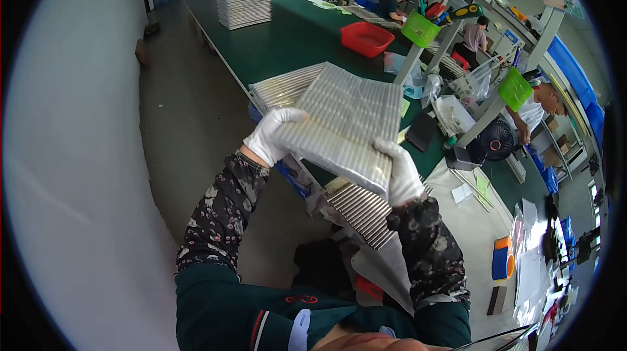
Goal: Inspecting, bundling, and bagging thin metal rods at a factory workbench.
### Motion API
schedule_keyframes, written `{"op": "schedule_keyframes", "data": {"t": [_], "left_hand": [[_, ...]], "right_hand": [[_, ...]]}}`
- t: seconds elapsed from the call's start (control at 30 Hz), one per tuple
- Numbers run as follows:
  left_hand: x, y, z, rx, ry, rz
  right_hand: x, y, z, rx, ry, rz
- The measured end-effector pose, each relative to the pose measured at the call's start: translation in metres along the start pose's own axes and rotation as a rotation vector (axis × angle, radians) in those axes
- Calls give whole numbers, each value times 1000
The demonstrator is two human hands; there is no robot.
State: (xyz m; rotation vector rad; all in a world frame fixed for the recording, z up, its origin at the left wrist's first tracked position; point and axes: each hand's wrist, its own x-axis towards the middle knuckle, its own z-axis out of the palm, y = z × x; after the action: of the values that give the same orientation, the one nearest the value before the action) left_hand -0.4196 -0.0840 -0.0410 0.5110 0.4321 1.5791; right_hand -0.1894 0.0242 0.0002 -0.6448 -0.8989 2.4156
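- Down low, near the person, a second stack of ribbed silver sheets [366,210] is lying under the arms, next to some clear plastic wrap [385,272].
- The left hand [274,134] is wearing a white glove and is closing around the left corner of a flat silver pack [343,122], thumb on top.
- The right hand [401,174] is also wearing a white glove and is gripping the near right corner of the same pack, fingers curling under the edge.
- The pack is being held up in the air, tilting, just above the edge of the long green table [287,44].
- It is looking like thin tubes lying side by side in shiny wrap. I am guessing it is stiff and a bit heavy, and the wrap is looking slippery, so holding 2 corners with both hands is looking like a safe way.
- Both arms are reaching forward and up, elbows bent, in dark flowery sleeves.
- A little farther, another silver pile [284,86] is lying on the table behind the pack.
- Farther still, a red tray [366,37] and 2 green bins [420,27] are sitting by the shelf posts.
- At the far end, a tall stack of sheets [243,8] is standing, and other people are working.
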Motion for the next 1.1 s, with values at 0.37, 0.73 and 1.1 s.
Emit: {"op": "schedule_keyframes", "data": {"t": [0.37, 0.73, 1.1], "left_hand": [[36, 53, -24, -216, 493, 371], [69, 74, -77, 490, 906, 532], [73, 73, -64, 1047, 1106, 574]], "right_hand": [[140, 63, 33, 197, 38, -40], [120, 62, 65, 77, 175, -87], [-44, -17, 7, -602, 2, -248]]}}
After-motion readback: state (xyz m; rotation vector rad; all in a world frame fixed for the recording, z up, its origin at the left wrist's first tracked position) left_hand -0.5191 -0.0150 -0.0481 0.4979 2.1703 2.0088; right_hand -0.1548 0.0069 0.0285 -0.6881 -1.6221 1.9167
